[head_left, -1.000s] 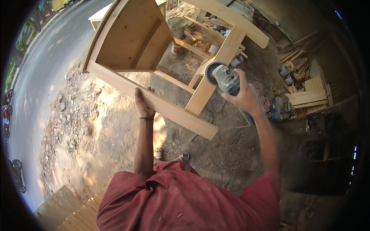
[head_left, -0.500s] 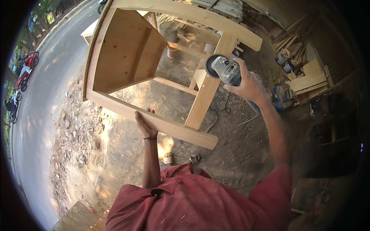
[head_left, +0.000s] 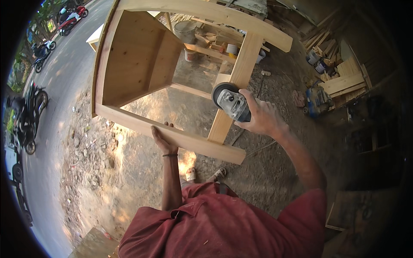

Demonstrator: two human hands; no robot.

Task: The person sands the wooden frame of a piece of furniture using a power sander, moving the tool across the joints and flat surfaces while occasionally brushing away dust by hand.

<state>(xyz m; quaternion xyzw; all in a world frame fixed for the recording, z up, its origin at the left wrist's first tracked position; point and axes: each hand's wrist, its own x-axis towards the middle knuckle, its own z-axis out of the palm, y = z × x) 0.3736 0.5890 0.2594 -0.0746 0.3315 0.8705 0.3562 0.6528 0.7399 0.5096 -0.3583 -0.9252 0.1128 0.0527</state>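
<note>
1. While the right forearm slants up and leftward from a bent elbow, the right hand (head_left: 264,112) reaches ahead, back of the hand uppermost, with digits spread along both sides of the power tool (head_left: 234,106).
2. That grip is closed around the tool's body, partway round as far as can be seen; the palm and remaining fingers are hidden.
3. The power tool lies just ahead and left of the right grip, its long axis running from the palm toward the upper left, with its round disc (head_left: 220,93) leading.
4. Below the disc in view passes the cross rail (head_left: 246,60), its long axis rising away to the upper right; whether disc and wood touch cannot be told.
5. The left hand (head_left: 164,141), below and left of the right grip, comes straight up from its forearm, thumb against the near rail (head_left: 200,146) and fingertips showing beyond its far edge. It is wrapped on the rail, the underside unseen.
6. From the left grip, the near rail runs up-left to a broad wooden panel (head_left: 137,53) and down-right to a free end.
7. Well beyond both grips stands a grey bucket (head_left: 185,31).
</note>
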